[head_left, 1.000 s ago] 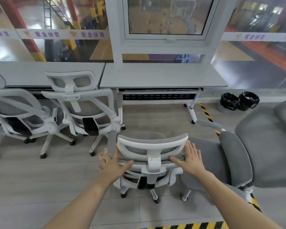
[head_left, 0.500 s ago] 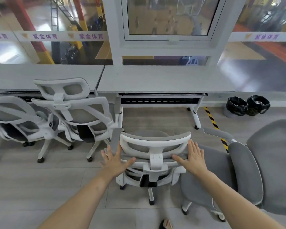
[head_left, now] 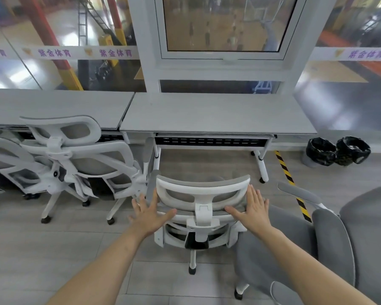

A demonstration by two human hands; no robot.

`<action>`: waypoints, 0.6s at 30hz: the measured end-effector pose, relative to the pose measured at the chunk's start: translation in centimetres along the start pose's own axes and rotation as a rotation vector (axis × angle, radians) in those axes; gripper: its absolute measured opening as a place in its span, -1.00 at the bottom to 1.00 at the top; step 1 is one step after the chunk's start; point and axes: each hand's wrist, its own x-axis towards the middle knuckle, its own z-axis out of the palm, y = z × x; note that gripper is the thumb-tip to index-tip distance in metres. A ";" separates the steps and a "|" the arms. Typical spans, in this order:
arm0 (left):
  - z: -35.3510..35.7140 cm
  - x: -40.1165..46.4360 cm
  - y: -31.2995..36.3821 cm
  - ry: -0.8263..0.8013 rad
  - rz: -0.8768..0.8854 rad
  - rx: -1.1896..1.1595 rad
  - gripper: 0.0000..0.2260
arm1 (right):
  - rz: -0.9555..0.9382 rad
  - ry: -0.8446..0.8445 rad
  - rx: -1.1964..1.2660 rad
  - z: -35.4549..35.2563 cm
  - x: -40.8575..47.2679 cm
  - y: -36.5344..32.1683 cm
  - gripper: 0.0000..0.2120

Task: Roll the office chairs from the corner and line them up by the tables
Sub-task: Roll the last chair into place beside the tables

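We read the purple characters 紫金体育 repeated along the white strip (head_left: 79, 52) on the glass above the bench (head_left: 218, 115). Our left hand (head_left: 149, 213) and right hand (head_left: 252, 211) are spread flat, fingers straight, pressing the headrest of the white office chair (head_left: 201, 201), which stands directly in front of the bench. A second white chair (head_left: 75, 155) stands to the left of it at the neighbouring bench (head_left: 53, 106). Compared with one second ago, the pushed chair sits closer to the bench, and both hands keep the same flat contact.
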 end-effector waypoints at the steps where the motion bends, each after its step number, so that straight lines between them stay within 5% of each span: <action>1: -0.1 0.4 0.4 -0.003 -0.003 0.003 0.15 | 0.002 -0.002 0.000 -0.2 0.5 0.1 0.24; 7: -0.9 2.9 2.1 -0.007 0.000 0.006 0.22 | 0.007 -0.012 -0.004 -0.7 3.4 0.8 0.24; 18: -2.8 8.4 5.2 -0.001 0.034 0.040 0.03 | 0.024 0.028 -0.019 -1.6 9.4 1.1 0.25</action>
